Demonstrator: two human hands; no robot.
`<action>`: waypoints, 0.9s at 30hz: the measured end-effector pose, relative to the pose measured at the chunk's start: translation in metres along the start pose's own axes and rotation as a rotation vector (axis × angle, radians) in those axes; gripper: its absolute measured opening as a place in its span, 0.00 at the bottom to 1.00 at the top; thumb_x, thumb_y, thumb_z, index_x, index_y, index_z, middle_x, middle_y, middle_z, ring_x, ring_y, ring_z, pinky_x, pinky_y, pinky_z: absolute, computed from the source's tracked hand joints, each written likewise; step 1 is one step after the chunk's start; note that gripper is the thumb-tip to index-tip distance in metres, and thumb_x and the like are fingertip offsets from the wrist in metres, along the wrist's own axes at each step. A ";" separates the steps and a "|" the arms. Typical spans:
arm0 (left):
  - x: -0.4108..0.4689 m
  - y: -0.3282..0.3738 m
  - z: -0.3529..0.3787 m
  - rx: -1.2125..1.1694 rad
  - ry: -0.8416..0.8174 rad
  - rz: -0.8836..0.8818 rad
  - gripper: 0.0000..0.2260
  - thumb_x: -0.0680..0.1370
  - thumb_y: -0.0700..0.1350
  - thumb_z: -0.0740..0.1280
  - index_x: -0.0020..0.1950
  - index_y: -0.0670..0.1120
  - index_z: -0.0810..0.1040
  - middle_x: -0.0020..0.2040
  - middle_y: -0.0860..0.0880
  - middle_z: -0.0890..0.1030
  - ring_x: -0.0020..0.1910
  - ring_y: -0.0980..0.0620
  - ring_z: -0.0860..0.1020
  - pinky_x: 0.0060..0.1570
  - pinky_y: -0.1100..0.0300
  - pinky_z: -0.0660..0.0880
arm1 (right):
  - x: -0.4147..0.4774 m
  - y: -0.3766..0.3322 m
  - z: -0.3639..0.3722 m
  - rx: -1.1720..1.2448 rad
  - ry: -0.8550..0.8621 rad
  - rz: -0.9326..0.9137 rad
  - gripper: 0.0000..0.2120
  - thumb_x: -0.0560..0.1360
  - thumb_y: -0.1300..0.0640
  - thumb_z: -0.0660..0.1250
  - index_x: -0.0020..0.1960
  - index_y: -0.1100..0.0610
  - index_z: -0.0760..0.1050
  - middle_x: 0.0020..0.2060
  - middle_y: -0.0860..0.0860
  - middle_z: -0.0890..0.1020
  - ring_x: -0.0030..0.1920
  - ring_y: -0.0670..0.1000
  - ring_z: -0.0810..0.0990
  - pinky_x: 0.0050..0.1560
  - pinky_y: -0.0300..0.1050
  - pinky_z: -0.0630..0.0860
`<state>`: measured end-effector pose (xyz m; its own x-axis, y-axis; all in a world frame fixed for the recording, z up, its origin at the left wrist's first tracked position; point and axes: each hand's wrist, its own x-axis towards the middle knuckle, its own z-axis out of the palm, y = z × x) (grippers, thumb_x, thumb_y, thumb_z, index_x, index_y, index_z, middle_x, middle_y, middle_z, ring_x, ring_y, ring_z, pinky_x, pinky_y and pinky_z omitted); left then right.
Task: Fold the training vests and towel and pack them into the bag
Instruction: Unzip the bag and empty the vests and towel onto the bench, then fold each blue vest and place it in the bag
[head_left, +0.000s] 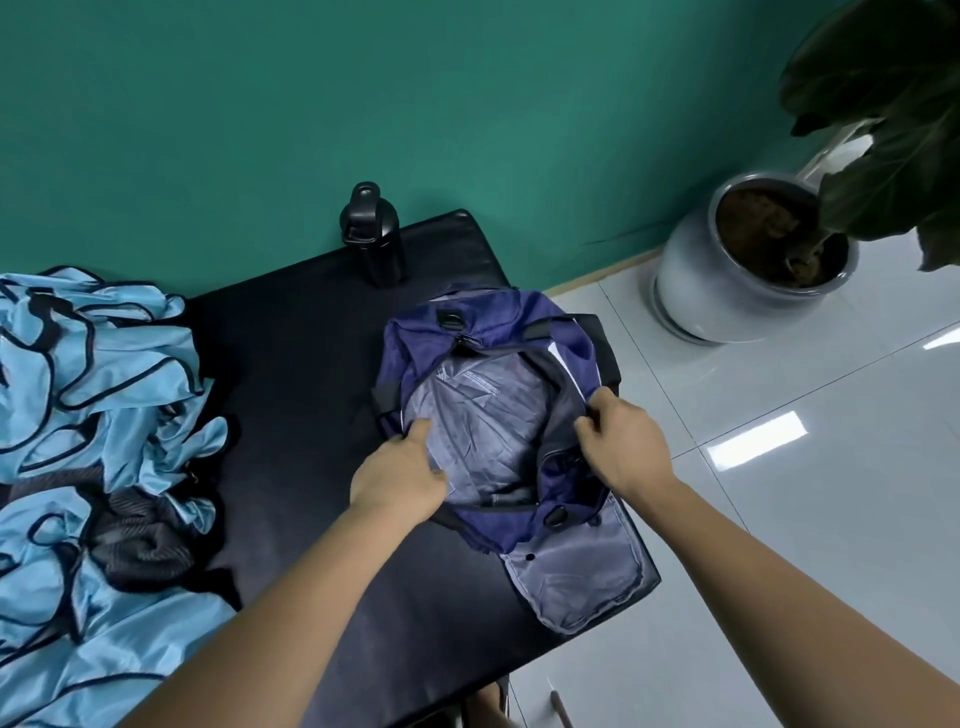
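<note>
— Where is the bag (415, 338) sitting?

— It is lying at the right end of the black bench (301, 374), its top gaping open and its grey lining showing. An end flap is hanging open toward the near edge.

— What are the hands doing?

— The left hand (400, 473) is gripping the left rim of the opening, with its thumb lying on the lining. The right hand (621, 441) is pinching the right rim, fingers curled round the edge. Both are clamped on the bag, one on each side of the opening.

— And the clothes?

— The light blue vests (104, 364) are lying crumpled in a heap at the left end of the bench, well apart from the bag. A dark striped towel (140, 540) is lying bunched among them.

— Anything else?

— A black bottle (371, 234) is standing upright at the far edge, by the green wall (363, 93). A white plant pot (691, 280) is sitting on the tiled floor (779, 519) to the right.
</note>
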<state>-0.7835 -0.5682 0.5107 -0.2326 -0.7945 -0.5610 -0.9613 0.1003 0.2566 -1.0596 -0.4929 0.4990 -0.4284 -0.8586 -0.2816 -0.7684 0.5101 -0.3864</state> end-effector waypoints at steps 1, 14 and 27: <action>0.002 0.001 0.001 0.005 -0.006 0.006 0.30 0.81 0.54 0.65 0.82 0.58 0.60 0.65 0.48 0.76 0.58 0.45 0.79 0.50 0.51 0.78 | 0.001 0.002 0.004 0.005 0.005 0.009 0.08 0.80 0.52 0.63 0.48 0.55 0.68 0.42 0.54 0.78 0.39 0.61 0.73 0.39 0.52 0.68; -0.031 -0.023 -0.010 -0.232 0.244 0.006 0.26 0.80 0.61 0.68 0.75 0.65 0.61 0.62 0.53 0.69 0.47 0.44 0.81 0.46 0.48 0.81 | -0.007 -0.026 -0.002 0.061 0.272 -0.208 0.15 0.79 0.51 0.68 0.61 0.56 0.72 0.57 0.54 0.75 0.55 0.59 0.75 0.58 0.59 0.74; -0.090 -0.205 -0.010 -0.298 0.341 -0.190 0.15 0.79 0.51 0.73 0.65 0.53 0.79 0.48 0.56 0.80 0.47 0.53 0.80 0.52 0.53 0.79 | -0.068 -0.182 0.095 0.144 0.135 -0.560 0.13 0.77 0.54 0.70 0.60 0.55 0.75 0.56 0.53 0.75 0.56 0.59 0.74 0.57 0.59 0.72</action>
<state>-0.5642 -0.5234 0.5167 0.0526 -0.9379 -0.3429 -0.8866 -0.2019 0.4162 -0.8458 -0.5223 0.5053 -0.0403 -0.9931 0.1103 -0.8267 -0.0288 -0.5619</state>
